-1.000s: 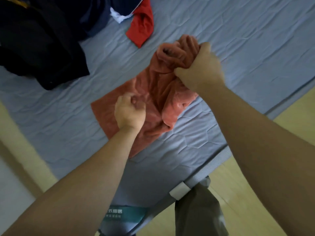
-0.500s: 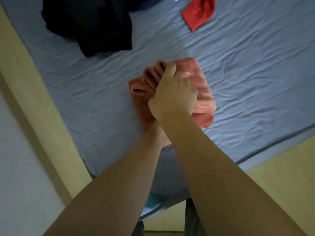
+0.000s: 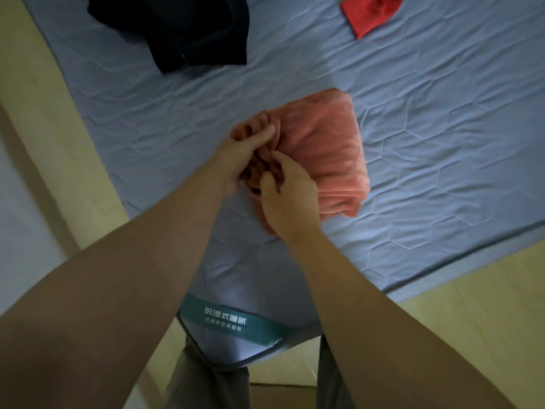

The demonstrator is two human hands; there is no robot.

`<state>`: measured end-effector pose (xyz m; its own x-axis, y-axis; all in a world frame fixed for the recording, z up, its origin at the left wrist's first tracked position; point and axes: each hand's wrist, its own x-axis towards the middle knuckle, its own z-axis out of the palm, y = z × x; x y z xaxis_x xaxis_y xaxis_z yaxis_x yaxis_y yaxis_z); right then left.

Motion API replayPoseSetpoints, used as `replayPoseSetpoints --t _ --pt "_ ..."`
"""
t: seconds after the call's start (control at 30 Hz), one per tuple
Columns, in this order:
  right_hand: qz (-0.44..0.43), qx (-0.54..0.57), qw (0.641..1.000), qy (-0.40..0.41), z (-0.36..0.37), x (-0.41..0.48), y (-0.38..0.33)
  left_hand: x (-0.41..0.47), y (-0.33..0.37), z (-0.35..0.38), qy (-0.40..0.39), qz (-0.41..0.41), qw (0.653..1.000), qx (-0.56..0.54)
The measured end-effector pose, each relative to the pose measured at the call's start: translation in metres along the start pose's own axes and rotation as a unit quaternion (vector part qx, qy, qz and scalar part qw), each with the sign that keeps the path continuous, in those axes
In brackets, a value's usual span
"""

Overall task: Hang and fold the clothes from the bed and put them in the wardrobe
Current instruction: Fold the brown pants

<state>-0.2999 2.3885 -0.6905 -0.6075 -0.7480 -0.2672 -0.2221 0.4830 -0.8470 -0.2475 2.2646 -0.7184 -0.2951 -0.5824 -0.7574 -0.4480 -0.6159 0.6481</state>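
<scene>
The salmon-pink plush cloth (image 3: 321,149) lies on the blue-grey quilted mattress (image 3: 442,113), not far from the near corner. It is folded down to a thick, roughly square pad, with only its left edge bunched and untidy. Both hands meet at that edge. The left hand (image 3: 236,160) pinches the gathered ridge, one finger laid along the top and the rest tucked under the fabric. The right hand (image 3: 289,202) sits just beside it, fingers curled down into the same folds and the thumb pressed against them. Neither hand is spread flat; each has hold of the cloth.

To my eye this piece is close to done, with one last tuck or smoothing left before it can be carried off. The larger job looks well short of finished. A heap of black and navy clothing (image 3: 177,28) sits at the far side of the bed, well apart from the pink pad, and a crumpled red garment (image 3: 371,10) lies off toward the far right. No wardrobe or hanger is in sight.

By count there is one pink cloth, one red piece and one dark heap, though how many garments it holds I cannot tell. A teal label with white lettering (image 3: 233,320) marks the mattress corner, with grey trousers (image 3: 206,388) and pale yellow floor (image 3: 472,305) below.
</scene>
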Motion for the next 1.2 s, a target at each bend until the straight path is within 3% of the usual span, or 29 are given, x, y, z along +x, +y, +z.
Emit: replayPoseSetpoints --t 0.1,0.13,0.2,0.27,0.33,0.43,0.53,0.7,0.8,0.93,1.07,1.2 --pt "0.046 0.019 0.988 0.148 -0.006 -0.012 0.008 0.009 0.000 0.001 0.038 0.032 0.999 -0.022" --pt "0.118 0.004 0.981 0.154 -0.007 -0.015 0.009 0.010 -0.002 0.002 0.048 0.035 0.998 -0.026" --pt "0.315 -0.005 0.947 0.067 -0.003 -0.019 0.012 0.016 -0.008 0.002 0.048 -0.001 0.997 -0.057" --pt "0.484 0.136 0.864 -0.015 0.003 -0.024 0.012 0.019 -0.015 0.002 0.010 -0.079 0.992 -0.097" --pt "0.579 0.283 0.761 -0.071 0.012 -0.027 0.012 0.018 -0.018 -0.002 -0.031 -0.149 0.984 -0.093" --pt "0.617 0.423 0.652 -0.123 0.025 -0.026 0.015 0.021 -0.026 -0.014 -0.089 -0.187 0.973 -0.099" --pt "0.620 0.514 0.580 -0.123 0.032 -0.023 0.018 0.012 -0.031 -0.014 -0.135 -0.200 0.960 -0.141" --pt "0.577 0.569 0.585 -0.016 0.025 -0.040 -0.007 -0.031 -0.019 -0.006 -0.040 -0.173 0.967 -0.181" --pt "0.557 0.575 0.600 0.010 0.013 -0.061 -0.040 -0.086 -0.009 -0.019 0.107 -0.139 0.970 -0.167" --pt "0.530 0.557 0.639 0.005 0.008 -0.093 -0.112 -0.179 0.007 -0.064 0.259 -0.028 0.944 -0.201" --pt "0.510 0.512 0.691 0.022 0.040 -0.118 -0.197 -0.251 0.015 -0.130 0.318 0.081 0.921 -0.208" --pt "0.475 0.463 0.748 -0.020 0.084 -0.169 -0.327 -0.301 0.030 -0.216 0.349 0.096 0.903 -0.232"
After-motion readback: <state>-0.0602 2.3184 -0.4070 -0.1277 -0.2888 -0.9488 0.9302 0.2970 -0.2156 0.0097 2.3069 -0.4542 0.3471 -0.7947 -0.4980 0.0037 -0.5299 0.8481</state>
